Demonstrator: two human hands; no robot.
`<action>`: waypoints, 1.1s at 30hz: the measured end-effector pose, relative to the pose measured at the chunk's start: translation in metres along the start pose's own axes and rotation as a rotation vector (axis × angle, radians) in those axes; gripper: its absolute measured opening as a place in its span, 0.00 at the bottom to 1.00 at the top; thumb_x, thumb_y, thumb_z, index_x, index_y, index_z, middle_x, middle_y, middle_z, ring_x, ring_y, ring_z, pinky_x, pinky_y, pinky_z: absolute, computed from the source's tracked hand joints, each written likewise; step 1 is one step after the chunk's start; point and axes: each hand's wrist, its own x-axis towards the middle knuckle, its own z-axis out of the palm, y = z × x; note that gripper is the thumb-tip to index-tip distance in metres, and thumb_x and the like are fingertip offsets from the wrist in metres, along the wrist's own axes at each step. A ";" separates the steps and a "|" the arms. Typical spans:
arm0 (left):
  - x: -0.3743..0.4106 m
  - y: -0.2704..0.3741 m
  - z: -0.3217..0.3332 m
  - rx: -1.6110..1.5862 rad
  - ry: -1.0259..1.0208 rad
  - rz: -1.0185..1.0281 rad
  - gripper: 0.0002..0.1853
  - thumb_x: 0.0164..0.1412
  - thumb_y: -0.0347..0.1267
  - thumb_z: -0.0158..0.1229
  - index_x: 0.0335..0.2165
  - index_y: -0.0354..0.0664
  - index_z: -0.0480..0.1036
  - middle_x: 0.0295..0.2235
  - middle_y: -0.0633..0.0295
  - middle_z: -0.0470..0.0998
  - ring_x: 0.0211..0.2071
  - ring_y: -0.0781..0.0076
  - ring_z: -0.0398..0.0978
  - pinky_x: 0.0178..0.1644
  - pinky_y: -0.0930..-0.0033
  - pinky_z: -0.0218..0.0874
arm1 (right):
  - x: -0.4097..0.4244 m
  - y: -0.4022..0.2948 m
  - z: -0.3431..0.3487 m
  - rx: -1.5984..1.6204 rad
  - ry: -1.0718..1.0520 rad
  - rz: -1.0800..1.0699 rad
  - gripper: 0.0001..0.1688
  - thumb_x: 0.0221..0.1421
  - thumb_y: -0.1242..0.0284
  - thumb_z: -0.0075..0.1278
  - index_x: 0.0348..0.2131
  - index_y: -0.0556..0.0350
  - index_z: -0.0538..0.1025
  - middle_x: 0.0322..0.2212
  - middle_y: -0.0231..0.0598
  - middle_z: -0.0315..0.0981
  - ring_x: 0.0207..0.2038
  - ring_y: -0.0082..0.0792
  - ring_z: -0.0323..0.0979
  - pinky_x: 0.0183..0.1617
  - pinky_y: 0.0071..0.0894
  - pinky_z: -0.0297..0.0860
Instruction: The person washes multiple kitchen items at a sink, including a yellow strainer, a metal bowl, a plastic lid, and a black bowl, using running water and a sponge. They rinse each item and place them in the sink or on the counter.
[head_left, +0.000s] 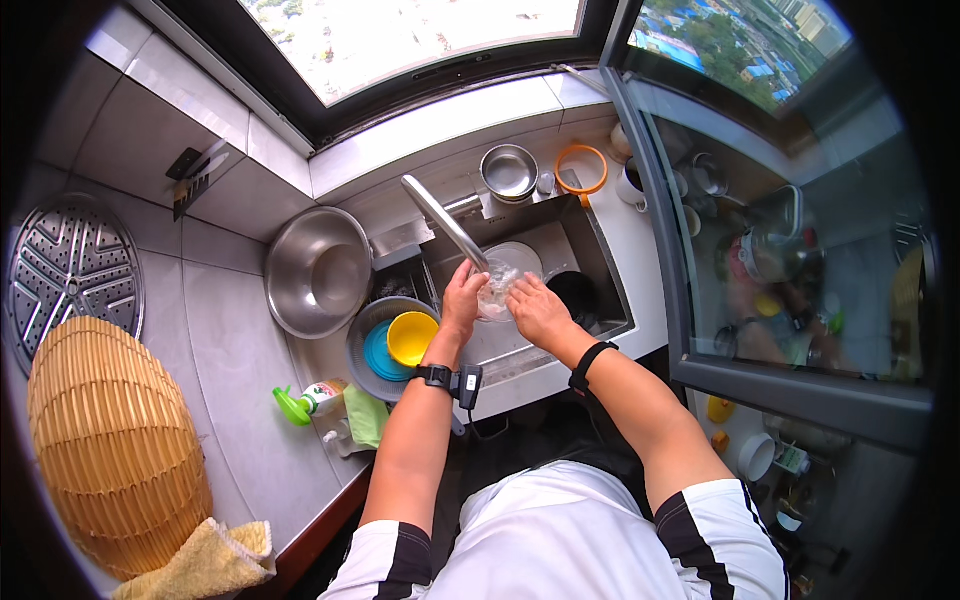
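Observation:
Beneath the curved metal faucet (446, 223), a clear bowl-like container (493, 306) sits between my two hands over the sink (517, 367). Water and glare blur its outline. My left hand (462, 301) grips its left side, the thumb near the faucet's mouth. The fingers of my right hand (541, 311) meet its right side; whether they grip it or only touch it is hard to see. Behind it in the basin lies a pale round plate or lid (525, 255). A dark round pan or bowl (574, 296) rests at the basin's right.
Left of the sink are a large steel bowl (319, 274), a grey basin (367, 322) with a yellow bowl (412, 339) and blue dish, and a spray bottle (311, 401). Steel bowls (509, 172) and an orange-rimmed strainer (581, 171) stand behind. An open window sash (679, 352) juts in at right.

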 end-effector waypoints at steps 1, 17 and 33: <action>-0.001 -0.012 0.009 -0.092 0.032 0.084 0.19 0.64 0.33 0.57 0.52 0.44 0.71 0.42 0.60 0.76 0.39 0.75 0.75 0.37 0.70 0.73 | 0.011 -0.006 -0.008 -0.014 0.045 0.046 0.12 0.56 0.73 0.49 0.34 0.60 0.82 0.41 0.48 0.83 0.50 0.45 0.79 0.66 0.49 0.66; 0.012 -0.007 0.001 0.076 0.085 -0.041 0.12 0.63 0.35 0.51 0.43 0.46 0.74 0.38 0.58 0.78 0.44 0.65 0.78 0.36 0.61 0.71 | -0.004 -0.005 -0.003 0.123 -0.116 0.002 0.17 0.60 0.71 0.46 0.42 0.61 0.82 0.47 0.51 0.82 0.57 0.48 0.76 0.69 0.48 0.63; 0.012 -0.066 0.031 -0.025 0.247 0.447 0.21 0.63 0.32 0.59 0.54 0.41 0.71 0.38 0.64 0.75 0.40 0.73 0.74 0.43 0.65 0.69 | 0.021 -0.034 0.004 0.263 -0.124 0.285 0.08 0.56 0.73 0.51 0.32 0.56 0.80 0.29 0.53 0.82 0.37 0.55 0.81 0.65 0.55 0.66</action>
